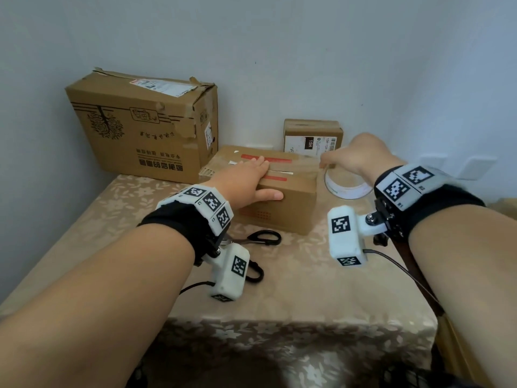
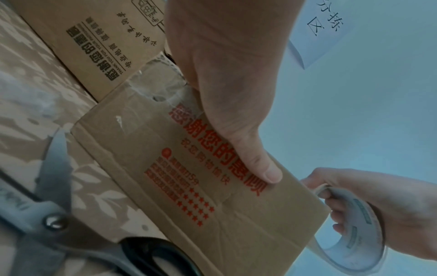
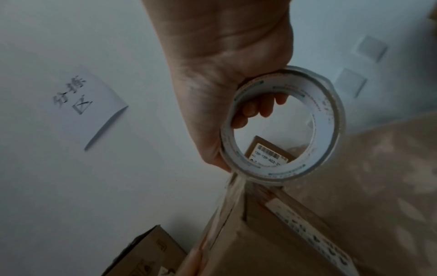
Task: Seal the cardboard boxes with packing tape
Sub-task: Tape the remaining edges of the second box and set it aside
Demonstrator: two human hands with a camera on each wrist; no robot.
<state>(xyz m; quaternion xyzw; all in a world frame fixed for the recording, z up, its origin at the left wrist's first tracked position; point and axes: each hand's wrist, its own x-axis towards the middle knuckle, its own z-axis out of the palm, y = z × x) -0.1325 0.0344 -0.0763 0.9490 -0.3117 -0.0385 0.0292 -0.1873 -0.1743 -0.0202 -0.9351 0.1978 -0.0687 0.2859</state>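
Observation:
A mid-sized cardboard box point(image 1: 288, 203) point(image 2: 189, 177) point(image 3: 260, 242) with red print sits in the middle of the table. My left hand point(image 1: 251, 180) point(image 2: 227, 84) lies flat on its top with straight fingers, thumb down the near side. My right hand point(image 1: 361, 158) point(image 3: 224, 74) grips a roll of clear packing tape point(image 1: 347, 186) point(image 2: 350, 233) point(image 3: 283, 127) just past the box's right end, fingers hooked through the core. A clear strip of tape point(image 3: 227, 201) runs from the roll onto the box top.
A large printed box point(image 1: 142, 127) stands at the back left against the wall, a small labelled box point(image 1: 313, 138) at the back centre. Black-handled scissors point(image 1: 263, 239) point(image 2: 71, 233) lie on the floral tablecloth point(image 1: 279, 289) in front of the box. A paper note point(image 3: 87, 104) hangs on the wall.

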